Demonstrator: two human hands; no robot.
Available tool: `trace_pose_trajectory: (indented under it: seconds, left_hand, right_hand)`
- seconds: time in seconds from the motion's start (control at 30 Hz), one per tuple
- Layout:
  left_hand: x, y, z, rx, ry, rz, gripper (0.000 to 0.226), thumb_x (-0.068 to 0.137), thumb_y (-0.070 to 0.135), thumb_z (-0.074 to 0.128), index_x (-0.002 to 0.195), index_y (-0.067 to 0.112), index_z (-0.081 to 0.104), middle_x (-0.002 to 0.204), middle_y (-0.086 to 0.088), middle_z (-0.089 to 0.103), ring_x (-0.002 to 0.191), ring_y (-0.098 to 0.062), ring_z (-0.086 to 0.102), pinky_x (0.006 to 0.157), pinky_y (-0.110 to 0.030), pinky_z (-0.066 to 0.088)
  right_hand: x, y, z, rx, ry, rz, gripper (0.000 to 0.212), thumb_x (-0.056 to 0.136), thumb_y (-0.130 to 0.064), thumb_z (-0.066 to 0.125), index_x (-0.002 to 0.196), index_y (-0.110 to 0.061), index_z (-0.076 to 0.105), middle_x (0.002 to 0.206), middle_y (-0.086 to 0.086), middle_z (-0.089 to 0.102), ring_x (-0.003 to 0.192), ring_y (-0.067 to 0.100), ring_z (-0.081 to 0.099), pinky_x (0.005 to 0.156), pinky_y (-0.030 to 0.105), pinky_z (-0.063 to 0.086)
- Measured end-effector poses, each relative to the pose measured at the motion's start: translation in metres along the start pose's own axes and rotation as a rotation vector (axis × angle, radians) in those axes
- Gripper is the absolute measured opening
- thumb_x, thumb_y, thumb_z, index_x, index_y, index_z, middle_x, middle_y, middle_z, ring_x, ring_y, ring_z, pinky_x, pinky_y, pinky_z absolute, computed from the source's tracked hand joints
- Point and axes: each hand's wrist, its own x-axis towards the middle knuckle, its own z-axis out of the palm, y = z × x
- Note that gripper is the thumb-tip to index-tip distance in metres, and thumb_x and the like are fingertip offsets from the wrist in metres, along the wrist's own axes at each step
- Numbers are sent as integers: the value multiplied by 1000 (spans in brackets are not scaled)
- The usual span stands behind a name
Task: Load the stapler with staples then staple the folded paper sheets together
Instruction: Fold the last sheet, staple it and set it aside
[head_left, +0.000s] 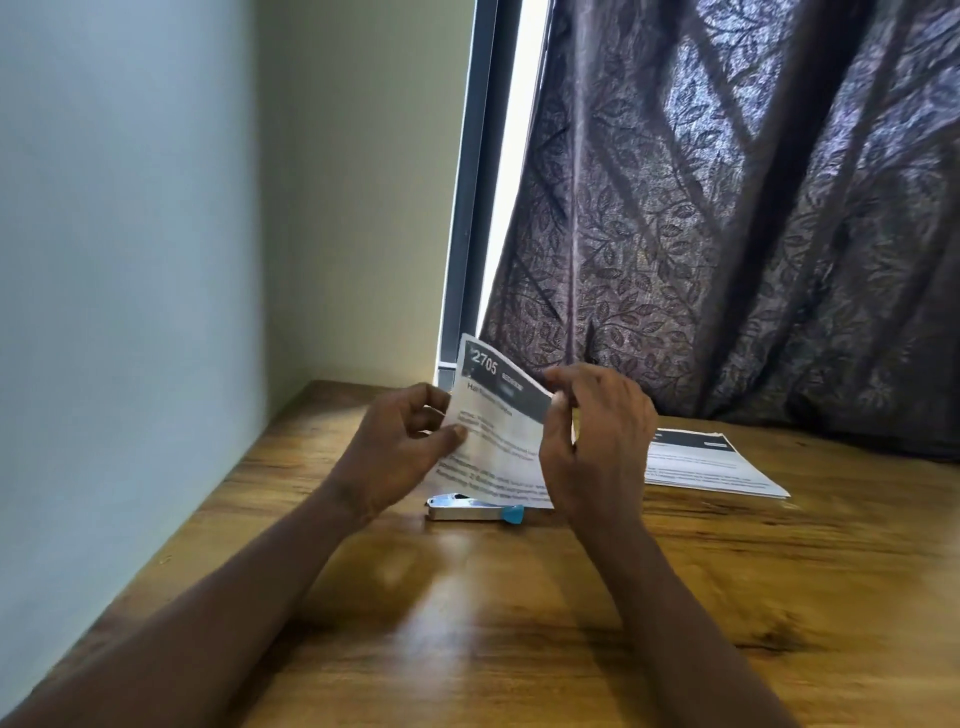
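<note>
Both hands hold up a folded printed paper sheet (496, 441) with a dark header band, tilted above the wooden table (519, 623). My left hand (400, 452) pinches its left edge between thumb and fingers. My right hand (597, 441) grips its right edge near the top corner. Just below the sheet lies a silver stapler (467, 508) with a blue end, flat on the table, partly hidden by the paper's lower edge. No staples are visible.
A stack of printed sheets (717, 467) lies on the table to the right of my hands. A dark patterned curtain (753, 234) hangs behind the table's far edge. A pale wall (130, 260) runs along the left side.
</note>
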Motion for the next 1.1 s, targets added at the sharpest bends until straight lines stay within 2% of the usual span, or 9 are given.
trace_pose_trajectory:
  seconds: [0.17,0.3,0.5,0.6,0.7,0.8,0.9,1.0,1.1]
  left_hand:
    - [-5,11,26,-105,-103,104,9,94,-2,67,101,1,63,104,-11,79,91,-27,79,77,-41,65]
    - [-9,12,40,-199,-189,90,24,93,-8,63,116,1,64,108,-11,79,100,-25,77,80,-34,63]
    - [-14,11,47,-195,-295,23,26,95,-3,64,120,2,64,107,-15,79,92,-23,78,65,-31,62]
    - [-17,11,49,-163,-380,-54,26,95,4,66,120,-1,64,108,-15,78,86,-19,78,64,-28,62]
    - [-14,2,44,281,-394,171,27,94,42,68,106,18,72,101,4,80,86,-14,77,74,-40,64]
    - [-8,-1,33,812,-263,334,44,83,74,52,96,35,68,88,22,72,81,-2,67,68,-32,55]
    - [-2,-6,24,965,-244,318,50,81,74,50,115,41,63,110,24,61,99,0,55,77,-26,45]
    - [4,-15,21,1086,-279,228,63,79,77,46,132,43,53,135,16,54,122,-8,48,99,-35,44]
    - [7,-22,22,1126,-270,121,65,81,78,45,135,43,50,137,12,53,123,-10,48,101,-39,45]
  right_hand:
    - [9,11,-9,15,-100,-21,31,98,-32,48,124,-25,62,122,-5,65,120,18,56,107,42,33]
    - [16,15,-19,80,-182,-98,38,102,-38,44,133,-23,58,133,-5,62,130,16,51,111,43,31]
    - [42,12,-36,71,-249,-193,15,100,-32,49,99,-23,61,90,-12,65,84,9,58,104,51,36]
    - [43,21,-41,108,-319,-203,12,99,-30,52,93,-24,59,79,-12,65,72,9,59,98,50,41]
    - [35,36,-44,138,-396,-169,12,99,-33,51,91,-26,58,75,-11,64,69,13,61,85,45,48]
    - [14,53,-42,84,-410,-147,14,99,-35,51,91,-26,58,76,-13,63,70,13,58,87,46,47]
    - [-8,62,-37,51,-359,-123,17,100,-35,48,93,-25,59,81,-12,63,74,6,50,86,40,44]
    - [-17,69,-33,-15,-364,-111,22,102,-37,42,96,-25,59,86,-6,67,80,13,55,84,37,39]
    - [-20,75,-29,-55,-463,-129,23,103,-39,41,100,-25,60,93,-5,67,86,16,57,81,37,40]
